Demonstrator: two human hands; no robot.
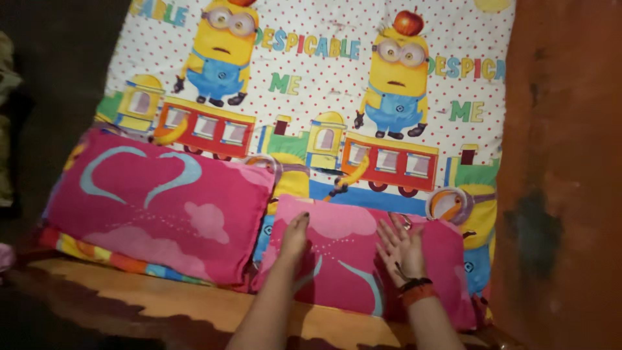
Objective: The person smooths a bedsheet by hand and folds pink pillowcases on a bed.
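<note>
2 hands down on the smaller pink pillow (343,259), near edge of the bed, right of centre in the head view. Left hand (295,236): fingers straight and held together, palm flat on the pillow's upper left part, gripping nothing. Right hand (402,249): fingers spread wide, palm flat on the pillow's upper right part, also gripping nothing. Dark and orange bands (414,290) sit on the right wrist.

That pillow is pink with paler pink cloud shapes and a teal curve, lying flat, long side roughly parallel to the bed's near edge. Its upper edge overlaps the cartoon sheet.

1 larger pink pillow (159,204) lies just beside it on the left, tilted slightly, printed with a teal heart outline and pink clouds. Whether the 2 pillows touch at the inner corners I cannot tell; the gap is in shadow. A striped multicolour cloth (110,259) shows under the larger pillow's near edge.

Both pillows rest on a bedsheet (311,91), white with red dots, yellow cartoon figures in blue overalls and a red-and-green train. Wooden bed frame (194,304) runs along the near side. Rough orange-brown wall (564,162) on the right, with dark patches.
</note>
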